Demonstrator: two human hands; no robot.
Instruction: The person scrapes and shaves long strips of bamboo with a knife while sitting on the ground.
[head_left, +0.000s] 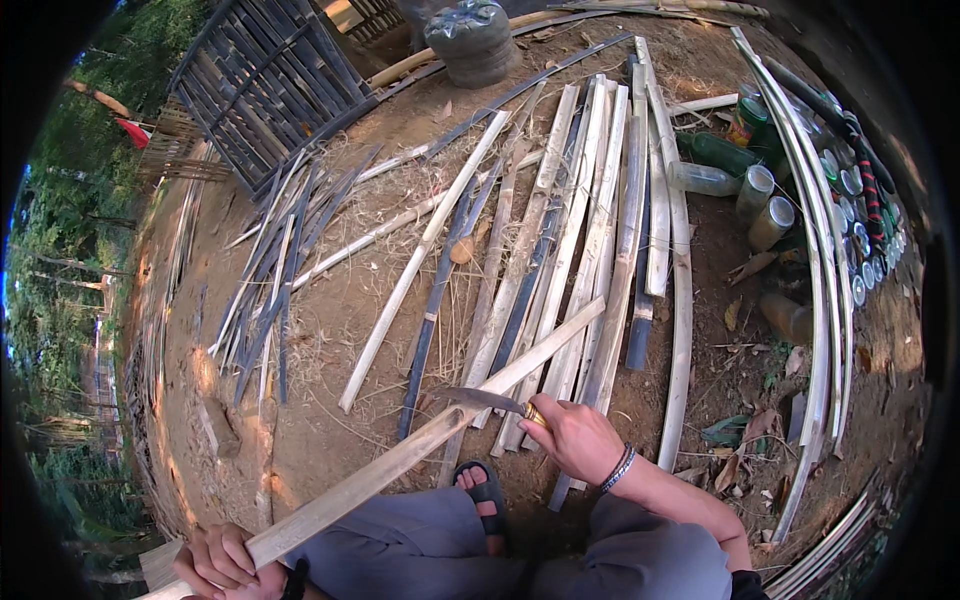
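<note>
A long pale bamboo strip [390, 460] slants across my lap, from the lower left up toward the pile in the middle. My left hand [228, 562] is closed round its lower end. In my right hand [575, 437] I grip a knife [484, 398] by its yellowish handle. The dark blade points left and lies across the strip, at a darker joint in the bamboo. Beyond the blade, the strip's far end rests over several other bamboo strips [560, 230] on the ground.
Thin dark and pale slats [290, 260] lie at the left, among curly shavings. Glass jars and bottles [770, 222] stand at the right, beside long leaning strips [815, 220]. At the back are a slatted bamboo panel [268, 85] and a filled plastic sack [472, 45]. A wood block [218, 428] lies left.
</note>
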